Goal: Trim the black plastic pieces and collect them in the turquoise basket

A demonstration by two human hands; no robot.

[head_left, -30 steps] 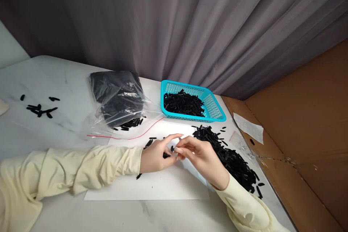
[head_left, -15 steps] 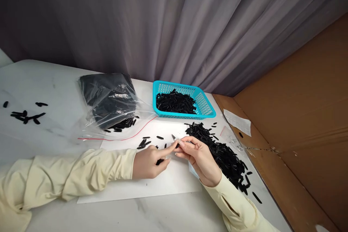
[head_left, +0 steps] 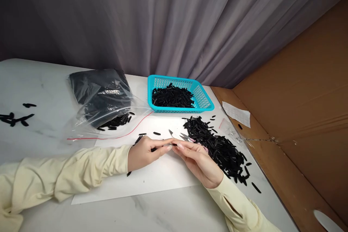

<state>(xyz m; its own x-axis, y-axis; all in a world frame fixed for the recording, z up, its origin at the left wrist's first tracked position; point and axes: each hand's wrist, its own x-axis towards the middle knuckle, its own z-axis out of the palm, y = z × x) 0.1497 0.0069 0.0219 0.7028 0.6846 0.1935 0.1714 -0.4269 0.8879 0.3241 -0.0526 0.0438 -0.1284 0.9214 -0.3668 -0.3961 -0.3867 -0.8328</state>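
Note:
My left hand (head_left: 144,154) and my right hand (head_left: 202,161) meet fingertip to fingertip above the white sheet (head_left: 163,174). Between them is a small black strip (head_left: 174,145), pinched by both, mostly covered by the fingers. Dark bits also show in the gap under my left index finger. Just behind the right fingers, small scissors (head_left: 186,137) with pinkish handles are partly hidden; whether they lie down or rest against the hand I cannot tell. A pointed grey blade (head_left: 170,132) stands out beyond the fingertips, its other end covered.
A heap of black strips (head_left: 223,152) spreads on the right. Behind stands a blue basket (head_left: 181,109) holding more strips. At the left lies a clear zip bag (head_left: 108,94) with black contents, and loose strips (head_left: 25,119) are further left. A cardboard wall (head_left: 299,98) borders the right side.
My fingers have come closer together, and the left thumb now meets the right fingertips. The scissors' blades and handles have come into sight behind my right hand. The view has shifted slightly.

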